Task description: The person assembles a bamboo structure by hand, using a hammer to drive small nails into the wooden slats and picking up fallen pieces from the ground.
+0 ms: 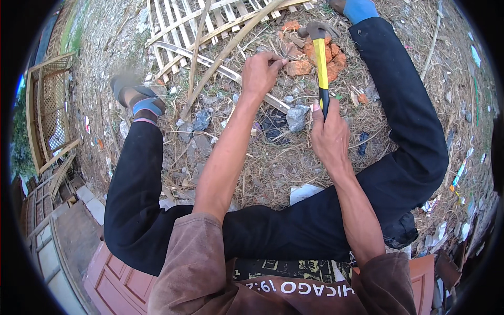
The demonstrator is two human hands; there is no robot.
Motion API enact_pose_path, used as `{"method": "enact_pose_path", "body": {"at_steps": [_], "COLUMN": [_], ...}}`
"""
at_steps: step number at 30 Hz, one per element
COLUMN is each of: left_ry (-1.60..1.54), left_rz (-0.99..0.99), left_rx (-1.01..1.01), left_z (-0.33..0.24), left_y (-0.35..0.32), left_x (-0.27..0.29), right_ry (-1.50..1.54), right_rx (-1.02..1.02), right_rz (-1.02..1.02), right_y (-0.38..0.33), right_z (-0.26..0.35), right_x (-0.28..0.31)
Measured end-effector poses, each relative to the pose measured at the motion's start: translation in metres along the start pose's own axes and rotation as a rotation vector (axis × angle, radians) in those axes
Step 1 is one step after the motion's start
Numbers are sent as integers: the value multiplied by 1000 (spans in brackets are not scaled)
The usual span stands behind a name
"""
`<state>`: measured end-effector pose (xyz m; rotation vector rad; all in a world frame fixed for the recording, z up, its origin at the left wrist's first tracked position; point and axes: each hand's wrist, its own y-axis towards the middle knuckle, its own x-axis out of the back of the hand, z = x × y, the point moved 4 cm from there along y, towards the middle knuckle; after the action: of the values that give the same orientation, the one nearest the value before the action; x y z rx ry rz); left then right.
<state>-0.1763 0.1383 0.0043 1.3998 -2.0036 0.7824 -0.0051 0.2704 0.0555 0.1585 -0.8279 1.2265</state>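
Note:
My right hand [331, 134] is wrapped round the black grip of a claw hammer [321, 63] with a yellow handle. The hammer's metal head is over a small heap of broken orange bricks [336, 68]. My left hand [260, 73] is closed in a pinch beside the heap, close to a brick piece [298, 67] at its near left. Something thin and dark seems to show at the fingertips, too small to name. The hammer head hides part of the bricks behind it.
A wooden slat lattice [210, 26] lies at the upper left, with loose sticks [231, 47] across it. Grey stones [296, 118] and dry straw cover the ground between my outstretched legs [136, 184]. Another lattice frame [52, 105] stands at the far left, above reddish panels [118, 278].

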Motion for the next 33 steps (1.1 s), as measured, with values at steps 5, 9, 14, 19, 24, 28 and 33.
{"method": "enact_pose_path", "body": {"at_steps": [5, 9, 14, 19, 24, 28, 33], "left_ry": [-1, -21, -46, -27, -57, -39, -67], "left_rz": [32, 38, 67, 116, 108, 107, 123], "left_rx": [49, 71, 88, 132, 122, 99, 119], "left_z": [2, 4, 2, 2, 7, 8, 12], "left_y": [-2, -2, 1, 2, 4, 7, 7], "left_x": [-1, 0, 0, -1, -3, -1, -3], "right_ry": [-94, -89, -164, -24, 31, -205, -67], "right_rx": [9, 17, 55, 32, 55, 72, 93], "right_rz": [9, 24, 0, -29, -100, 39, -76], "right_y": [0, -1, 1, 3, -2, 5, -3], "right_z": [-10, -2, 0, -7, -4, -3, -2], "right_x": [-15, -5, -7, -5, -3, -9, -2]}}
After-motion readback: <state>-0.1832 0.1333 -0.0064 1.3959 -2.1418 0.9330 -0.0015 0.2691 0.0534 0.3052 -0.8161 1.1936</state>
